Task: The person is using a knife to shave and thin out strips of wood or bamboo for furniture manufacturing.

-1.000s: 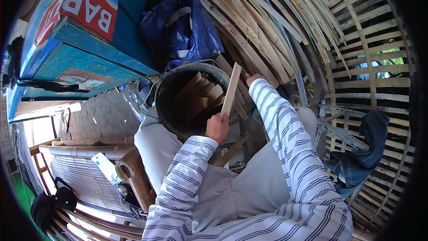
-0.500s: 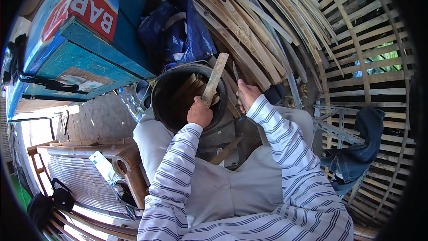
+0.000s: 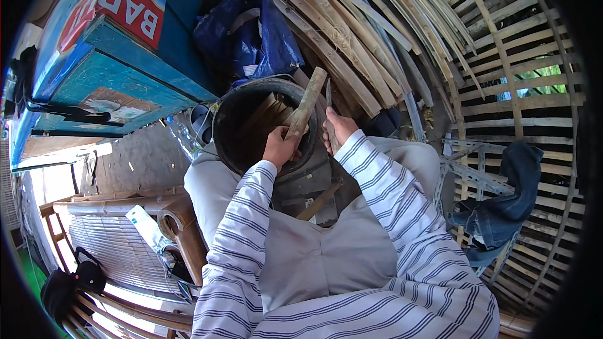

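Observation:
Over a black bucket (image 3: pixel 233 162) between my knees, my left hand (image 3: pixel 281 148) is closed round the lower end of a short bamboo slat (image 3: pixel 309 98). The slat slants up and away to the right, its narrow side turned more toward me. Just right of it, my right hand (image 3: pixel 341 129) grips a knife, its handle mostly hidden by my fingers. The dark knife blade (image 3: pixel 328 93) points away from me, close beside the slat; I cannot tell whether they touch. Several cut pieces of bamboo (image 3: pixel 269 112) lie inside the bucket.
Long bamboo strips (image 3: pixel 352 44) are piled beyond the bucket. A blue plastic bag (image 3: pixel 270 41) and a blue box (image 3: pixel 125 81) stand at the far left, near a clear bottle (image 3: pixel 181 137). A bamboo bench (image 3: pixel 119 210) is at left; jeans (image 3: pixel 515 182) hang at right by a slatted wall.
My right hand with the knife has shifted left, nearer the slat. My left hand has risen slightly and turned the slat, so its broad face shows less.

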